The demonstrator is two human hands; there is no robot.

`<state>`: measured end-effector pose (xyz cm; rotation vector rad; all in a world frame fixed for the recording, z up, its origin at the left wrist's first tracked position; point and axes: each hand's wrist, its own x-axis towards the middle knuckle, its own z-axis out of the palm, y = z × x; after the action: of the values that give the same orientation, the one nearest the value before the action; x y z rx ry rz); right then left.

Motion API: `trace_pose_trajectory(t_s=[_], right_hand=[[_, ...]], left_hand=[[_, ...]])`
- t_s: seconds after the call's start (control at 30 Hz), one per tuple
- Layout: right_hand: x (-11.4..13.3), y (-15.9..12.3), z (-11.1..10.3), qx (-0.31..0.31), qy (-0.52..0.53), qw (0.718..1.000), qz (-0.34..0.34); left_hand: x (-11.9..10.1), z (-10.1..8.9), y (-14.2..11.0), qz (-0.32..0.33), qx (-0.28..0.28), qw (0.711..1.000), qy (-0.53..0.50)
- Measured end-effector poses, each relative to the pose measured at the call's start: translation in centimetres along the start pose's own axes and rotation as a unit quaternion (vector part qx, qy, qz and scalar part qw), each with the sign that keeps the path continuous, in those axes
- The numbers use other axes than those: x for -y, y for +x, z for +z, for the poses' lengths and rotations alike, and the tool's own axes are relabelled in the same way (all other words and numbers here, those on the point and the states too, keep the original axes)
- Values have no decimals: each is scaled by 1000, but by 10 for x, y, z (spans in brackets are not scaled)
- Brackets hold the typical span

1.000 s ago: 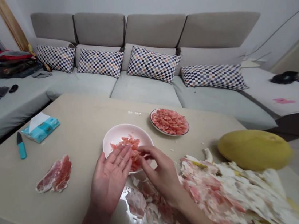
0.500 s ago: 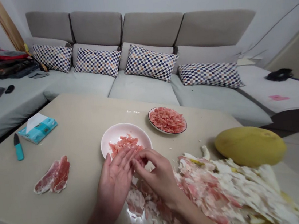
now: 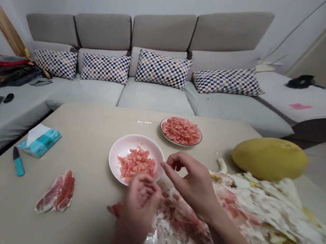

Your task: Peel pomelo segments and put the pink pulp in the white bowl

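Note:
A pink-white bowl (image 3: 114, 158) holds loose pieces of red pomelo flesh (image 3: 137, 163). My left hand (image 3: 141, 200), somewhat blurred, is at the bowl's near edge with its fingers curled in; whatever may be inside is hidden. Beside the bowl's right rim, my right hand (image 3: 193, 184) has thumb and forefinger drawn together in a pinch, and I cannot make out anything between them. A red pomelo piece (image 3: 114, 209) shows partly from behind my left hand. Further left lies a peeled pomelo segment (image 3: 55, 192) on the table.
A dark-rimmed plate (image 3: 181, 130) is heaped with red flesh. Peel and membrane scraps (image 3: 260, 201) pile up at the right, before a whole yellow pomelo (image 3: 270, 159). A teal-handled knife (image 3: 18, 161) and a tissue pack (image 3: 41, 141) lie left. Beyond the table stands a sofa (image 3: 153, 95).
My hands have separated: the left has turned over and curled its fingers, and the right has moved rightward. More flesh shows in the bowl, and a red piece appears beside my left hand.

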<state>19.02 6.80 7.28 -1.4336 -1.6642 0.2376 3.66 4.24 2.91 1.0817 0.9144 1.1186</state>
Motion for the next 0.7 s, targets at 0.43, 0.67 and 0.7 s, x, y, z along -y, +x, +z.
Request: trace_pose_trajectory(t_s=[0.43, 0.67, 0.7], right_hand=[[16, -2, -26, -39, 8, 998, -47], [27, -6, -55, -88, 24, 992, -87], [28, -7, -59, -93, 31, 991, -89]], left_hand=[[-3, 16, -18, 152, 217, 906, 330], [-22, -21, 34, 217, 139, 853, 455], [-22, -25, 47, 210, 163, 835, 482]])
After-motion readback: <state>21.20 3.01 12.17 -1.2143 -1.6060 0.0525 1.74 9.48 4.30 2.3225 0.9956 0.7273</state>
